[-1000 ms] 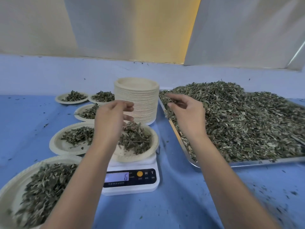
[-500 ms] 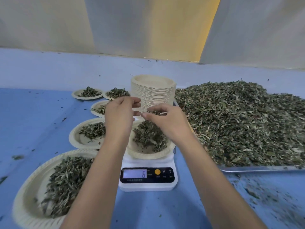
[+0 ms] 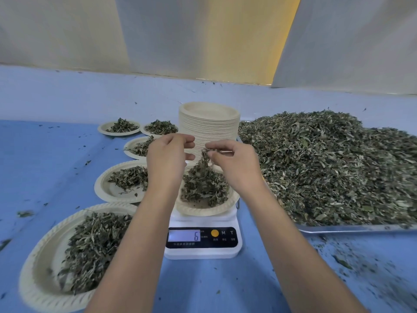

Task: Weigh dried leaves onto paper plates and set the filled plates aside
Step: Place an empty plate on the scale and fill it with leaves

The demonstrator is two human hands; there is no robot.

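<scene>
Drop the dried leaves (image 3: 206,154) pinched in the right hand (image 3: 234,168) sparingly onto the plate (image 3: 203,211) atop the scale (image 3: 203,251) near the desk's (image 3: 203,285) front edge, with the curled left hand (image 3: 168,163) (contents unseen) off the rim.

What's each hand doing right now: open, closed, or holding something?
Left hand: loosely curled, nothing visible in it.
Right hand: pinching a tuft of dried leaves over the plate on the scale.
</scene>
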